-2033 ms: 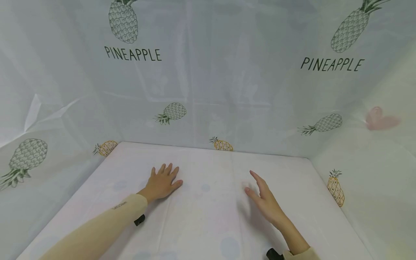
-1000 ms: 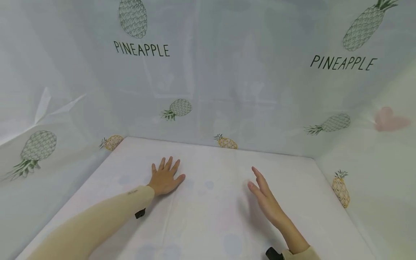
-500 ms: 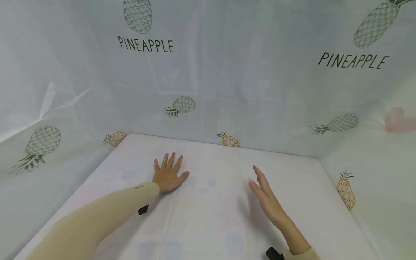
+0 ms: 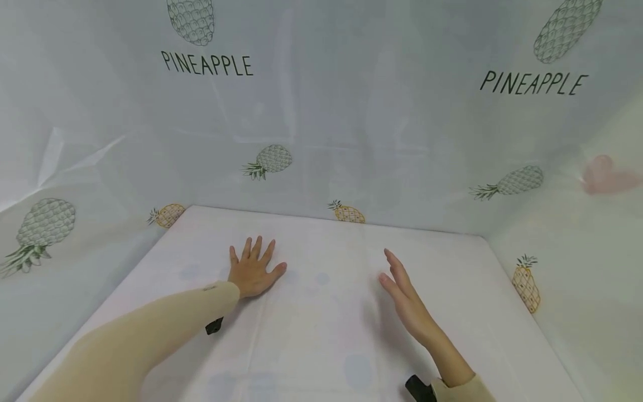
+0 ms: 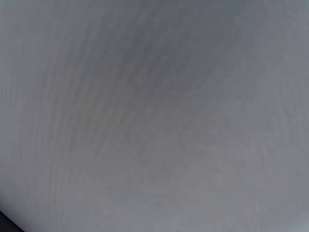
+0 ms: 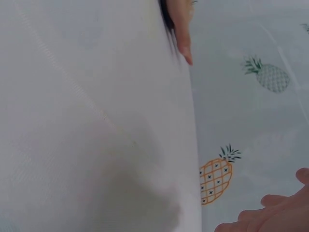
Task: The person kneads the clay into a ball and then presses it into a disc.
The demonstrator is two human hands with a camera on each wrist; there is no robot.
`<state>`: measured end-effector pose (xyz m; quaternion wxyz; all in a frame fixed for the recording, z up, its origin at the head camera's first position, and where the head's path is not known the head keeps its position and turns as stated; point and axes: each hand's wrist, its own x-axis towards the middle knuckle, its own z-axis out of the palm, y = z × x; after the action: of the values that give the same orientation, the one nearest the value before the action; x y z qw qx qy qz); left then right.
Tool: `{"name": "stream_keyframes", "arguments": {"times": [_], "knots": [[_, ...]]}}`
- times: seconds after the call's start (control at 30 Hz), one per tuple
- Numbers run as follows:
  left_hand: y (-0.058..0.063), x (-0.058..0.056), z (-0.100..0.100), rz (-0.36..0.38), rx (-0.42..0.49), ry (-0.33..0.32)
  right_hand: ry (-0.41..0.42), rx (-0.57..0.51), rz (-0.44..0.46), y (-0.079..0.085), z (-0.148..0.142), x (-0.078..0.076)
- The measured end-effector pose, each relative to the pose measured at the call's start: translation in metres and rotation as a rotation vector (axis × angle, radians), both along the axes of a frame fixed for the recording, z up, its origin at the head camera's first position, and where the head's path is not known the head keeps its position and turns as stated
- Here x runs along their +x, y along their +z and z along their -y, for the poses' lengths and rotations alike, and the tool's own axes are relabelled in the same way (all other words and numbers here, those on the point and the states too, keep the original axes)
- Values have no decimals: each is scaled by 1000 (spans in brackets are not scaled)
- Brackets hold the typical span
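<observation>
My left hand (image 4: 253,274) lies palm down on the white tabletop (image 4: 311,329), left of the middle, with its fingers spread and nothing in it. The right hand (image 4: 409,310) is held on edge over the right half of the table, fingers straight and thumb apart, casting a shadow below. In the right wrist view, that right hand (image 6: 275,212) shows at the lower right corner, and part of the left hand (image 6: 180,29) appears at the top. The left wrist view holds only a blurred close-up of the pale table cloth (image 5: 159,121).
A pale curtain (image 4: 341,117) printed with pineapples surrounds the table at the back and both sides. The table's back edge (image 4: 326,218) meets it. Small black wrist cameras sit under the left cuff (image 4: 214,326) and at the right cuff (image 4: 420,388).
My left hand has turned so its fingers point more toward the back, and the left forearm has swung outward. The right hand keeps nearly the same pose. The head view has shifted slightly.
</observation>
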<state>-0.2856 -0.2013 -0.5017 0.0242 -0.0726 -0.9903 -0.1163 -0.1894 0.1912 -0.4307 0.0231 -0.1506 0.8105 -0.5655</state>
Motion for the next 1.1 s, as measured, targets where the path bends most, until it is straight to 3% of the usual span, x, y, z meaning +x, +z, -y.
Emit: {"name": "stream_keyframes", "arguments": {"times": [0.3,0.7,1.1], "knots": [[-7,-5,1,-34,-27,2,-11,5,11,9,-3,-1],[-6,5,7,-57,-35,5,5,-16,12,12,2,-1],[-11,-9,2,-69,-49,-58,-5,-16,7,18,-3,-2]]}}
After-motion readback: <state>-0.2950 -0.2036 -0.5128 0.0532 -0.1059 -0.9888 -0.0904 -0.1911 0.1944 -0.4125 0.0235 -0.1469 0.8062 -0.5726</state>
